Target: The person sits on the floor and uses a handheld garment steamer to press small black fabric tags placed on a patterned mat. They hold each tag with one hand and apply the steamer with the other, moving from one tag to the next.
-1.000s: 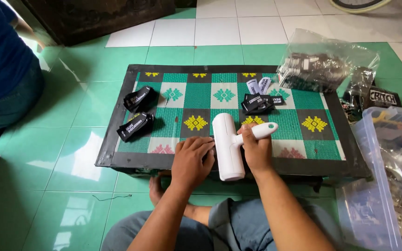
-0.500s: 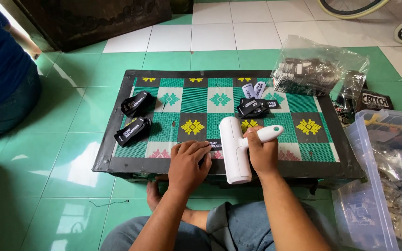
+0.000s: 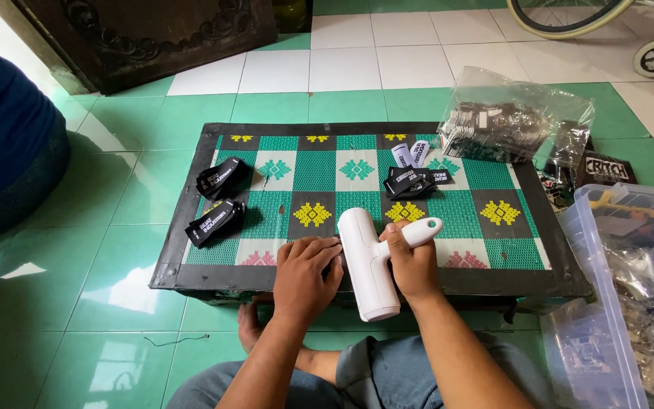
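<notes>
My right hand (image 3: 413, 264) grips the handle of a white roller-shaped tool (image 3: 369, 261) whose barrel lies across the near edge of a low table (image 3: 191, 198) with a green, white and yellow patterned mat. My left hand (image 3: 305, 276) rests flat on the mat, fingertips touching the tool's barrel on its left side. Two black label bundles (image 3: 216, 201) lie on the left of the mat. Another black bundle with small white tags (image 3: 412, 173) sits right of centre.
A clear bag of black items (image 3: 512, 120) lies at the table's far right corner. A clear plastic bin (image 3: 626, 288) stands on the floor to the right. Another person in blue (image 3: 5, 144) sits at the left. A dark cabinet (image 3: 153, 38) and a bicycle wheel (image 3: 569, 15) are behind.
The view has shifted slightly. Both hands stay on the white tool at the table's near edge, which has barely moved.
</notes>
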